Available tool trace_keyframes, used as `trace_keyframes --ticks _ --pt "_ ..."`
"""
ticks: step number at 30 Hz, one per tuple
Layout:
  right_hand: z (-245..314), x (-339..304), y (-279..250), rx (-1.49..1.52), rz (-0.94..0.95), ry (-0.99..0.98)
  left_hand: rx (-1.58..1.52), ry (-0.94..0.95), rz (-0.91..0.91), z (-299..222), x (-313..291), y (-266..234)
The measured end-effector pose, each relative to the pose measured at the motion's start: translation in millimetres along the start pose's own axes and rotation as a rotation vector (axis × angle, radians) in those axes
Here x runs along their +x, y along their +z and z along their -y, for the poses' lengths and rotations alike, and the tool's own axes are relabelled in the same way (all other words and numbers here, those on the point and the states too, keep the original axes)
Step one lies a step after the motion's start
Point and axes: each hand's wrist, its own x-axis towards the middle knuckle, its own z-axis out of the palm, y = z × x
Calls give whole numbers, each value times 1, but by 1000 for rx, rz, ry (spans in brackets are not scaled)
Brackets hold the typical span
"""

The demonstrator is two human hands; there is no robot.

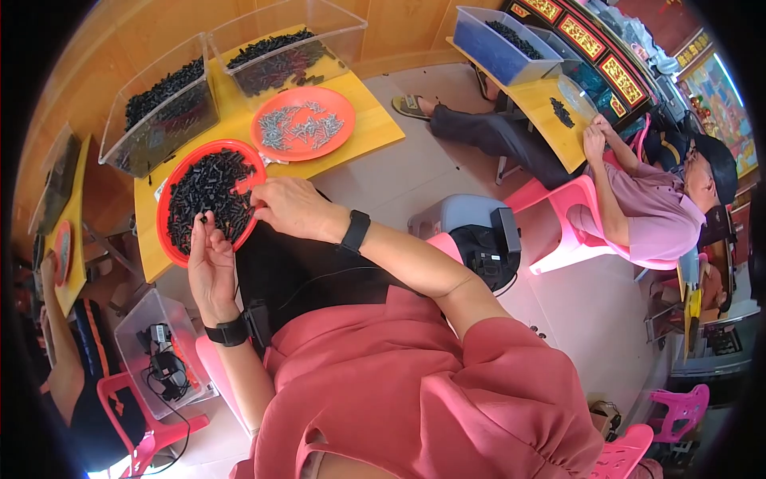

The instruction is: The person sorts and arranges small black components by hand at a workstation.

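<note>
A red bowl (163, 227), full of small black plastic parts (206, 180), sits at the near edge of the yellow table. At the bowl's near rim, my left hand (212, 267) pinches one small black part (204, 217) between thumb and fingertips. My right hand (294, 207) reaches over the bowl's right side with its fingers closed together. Whatever those fingers hold is too small and hidden to make out. Just beyond lies an orange plate (345, 110), touching or close to the bowl, with many small silvery metal pins (307, 132) scattered on it.
Two clear bins (159, 132) (319, 56) of black parts stand at the back of the yellow table (383, 134). A co-worker (638, 191) sits at another table on the right. Another person's arm (60, 335) shows at left, near a clear floor box (152, 343).
</note>
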Motion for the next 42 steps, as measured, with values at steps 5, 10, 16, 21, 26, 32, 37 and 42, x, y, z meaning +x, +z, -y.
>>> trace_keyframes --ticks 5,10,16,21,26,32,37,42 --pt "3 -3 -3 -28 157 15 36 0 0 2 2 -2" --pt "2 -4 4 -45 167 -11 42 -7 -8 2 2 -5" --pt "6 -3 -1 -57 201 9 50 -16 2 3 2 -5" --pt "5 -3 0 -69 214 0 44 -22 -14 1 1 -3" --pt "7 -4 -4 -79 233 7 40 -23 -10 1 1 -3" --pt "6 -6 -4 -102 263 40 19 -39 1 3 3 -2" --pt "6 -5 1 -116 285 23 36 -28 -4 0 1 -2" --pt "5 -5 1 -115 295 30 39 -28 -12 1 2 -2"
